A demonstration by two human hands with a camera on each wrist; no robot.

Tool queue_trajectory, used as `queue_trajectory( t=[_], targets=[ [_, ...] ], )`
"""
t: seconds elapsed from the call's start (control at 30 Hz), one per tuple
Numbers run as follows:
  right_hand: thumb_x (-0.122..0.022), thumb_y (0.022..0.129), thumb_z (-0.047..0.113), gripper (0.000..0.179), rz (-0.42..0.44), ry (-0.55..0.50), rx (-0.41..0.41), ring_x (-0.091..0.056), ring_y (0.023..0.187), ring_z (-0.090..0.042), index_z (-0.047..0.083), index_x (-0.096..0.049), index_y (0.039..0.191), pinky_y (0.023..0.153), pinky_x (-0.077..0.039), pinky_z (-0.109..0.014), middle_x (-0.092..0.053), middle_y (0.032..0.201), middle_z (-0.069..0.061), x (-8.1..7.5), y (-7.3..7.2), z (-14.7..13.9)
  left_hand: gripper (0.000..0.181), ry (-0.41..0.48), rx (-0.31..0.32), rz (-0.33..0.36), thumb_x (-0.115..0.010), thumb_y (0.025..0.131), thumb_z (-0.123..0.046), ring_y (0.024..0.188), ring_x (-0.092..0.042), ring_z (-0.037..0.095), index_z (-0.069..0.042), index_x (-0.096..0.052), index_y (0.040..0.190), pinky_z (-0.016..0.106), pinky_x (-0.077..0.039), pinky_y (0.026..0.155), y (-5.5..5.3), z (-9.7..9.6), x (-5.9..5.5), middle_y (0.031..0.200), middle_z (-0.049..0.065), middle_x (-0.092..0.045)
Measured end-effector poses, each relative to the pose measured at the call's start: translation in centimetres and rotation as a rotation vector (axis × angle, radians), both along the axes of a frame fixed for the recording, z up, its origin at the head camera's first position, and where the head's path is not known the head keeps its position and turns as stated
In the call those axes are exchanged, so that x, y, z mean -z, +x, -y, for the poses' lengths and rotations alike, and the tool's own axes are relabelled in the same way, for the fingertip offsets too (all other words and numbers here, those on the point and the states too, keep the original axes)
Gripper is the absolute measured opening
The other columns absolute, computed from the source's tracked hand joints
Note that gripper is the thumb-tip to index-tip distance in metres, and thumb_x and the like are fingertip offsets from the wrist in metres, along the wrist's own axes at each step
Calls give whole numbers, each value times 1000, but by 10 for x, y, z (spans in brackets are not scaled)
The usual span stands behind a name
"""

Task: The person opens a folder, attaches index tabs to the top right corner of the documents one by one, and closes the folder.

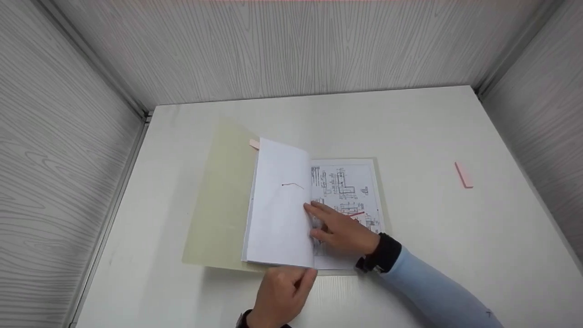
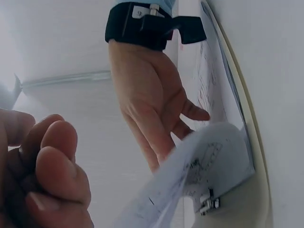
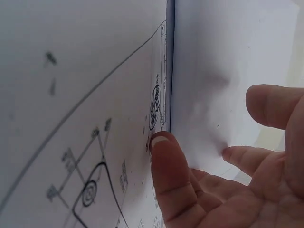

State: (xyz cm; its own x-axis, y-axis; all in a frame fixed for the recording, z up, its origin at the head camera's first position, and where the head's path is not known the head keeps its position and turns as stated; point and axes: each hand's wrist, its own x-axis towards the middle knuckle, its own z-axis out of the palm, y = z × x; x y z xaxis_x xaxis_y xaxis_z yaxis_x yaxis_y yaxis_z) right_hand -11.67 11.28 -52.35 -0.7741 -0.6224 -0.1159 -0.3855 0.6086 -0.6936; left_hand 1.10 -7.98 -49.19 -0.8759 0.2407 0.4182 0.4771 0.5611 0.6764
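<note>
A pale yellow-green folder [image 1: 218, 196] lies open on the table, its left cover raised off the surface. A white sheet [image 1: 280, 214] with a short dark line stands partly turned over to the left. On the right, a page of technical drawings [image 1: 339, 182] lies flat. My right hand [image 1: 344, 230] spreads its fingers, fingertips at the turned sheet's right edge. My left hand [image 1: 284, 291] is at the sheet's lower edge, fingers curled; whether it pinches the paper is hidden. The left wrist view shows its curled fingers [image 2: 61, 175] beside the bending sheet and a metal clip [image 2: 209, 203].
A pink tab [image 1: 254, 144] sticks out from the turned sheets' upper left. A thin pink strip [image 1: 464, 175] lies at the table's right. Wood-grain panels [image 1: 296, 50] enclose the white table [image 1: 423, 132] on the back, left and right.
</note>
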Motion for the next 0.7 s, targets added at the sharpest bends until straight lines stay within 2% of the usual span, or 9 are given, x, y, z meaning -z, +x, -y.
queue_trajectory(
  t=[0.07,0.13,0.23,0.3,0.37,0.53,0.7],
  targets=[
    [-57,95,43,67,-7,6,1,-28,140,-12,31,-24,153,105,-37,-35,-25,157,2,1,0,1,43,-18,40,-56,-63,91,-13,46,-26,-6,-19,-45,53,10,-21,43,-4,-5,-3,50,-14,-32],
    [-57,95,43,66,-17,10,4,-30,139,-13,32,-25,152,104,-39,-34,-25,157,2,2,0,2,32,-55,53,-90,-65,89,-13,48,-35,-4,-19,-55,60,10,-28,46,-10,-10,-4,54,-13,-41],
    [-57,95,43,65,-37,18,9,-43,132,-14,32,-27,152,99,-44,-33,-25,157,-1,3,0,4,16,-125,53,-105,-64,90,-18,59,-51,2,-15,-65,75,15,-41,54,-20,-15,-4,65,-9,-55],
    [-57,95,43,65,-41,22,12,-49,127,-16,32,-28,151,95,-47,-32,-24,158,-3,3,0,6,12,-189,40,-103,-64,91,-21,71,-58,7,-11,-67,85,20,-47,62,-28,-18,-3,76,-5,-61],
    [-58,94,42,65,-34,23,14,-52,124,-17,32,-29,151,89,-50,-31,-22,158,-5,3,0,6,17,-243,22,-82,-64,91,-24,83,-61,11,-8,-68,94,25,-50,71,-34,-20,0,87,-1,-64],
    [-54,96,44,61,-13,41,28,-50,125,-17,35,-28,151,85,-50,-30,-18,159,-4,4,0,7,40,-379,-32,-5,-65,91,-30,99,-58,17,0,-62,117,31,-49,86,-47,-21,8,105,7,-62],
    [-48,96,52,60,-41,68,16,-48,128,-20,35,-28,151,93,-47,-34,-18,159,-6,6,-2,8,59,-494,-62,17,-63,92,-39,122,-51,29,4,-52,131,40,-38,105,-53,-20,20,124,17,-58]
  ],
)
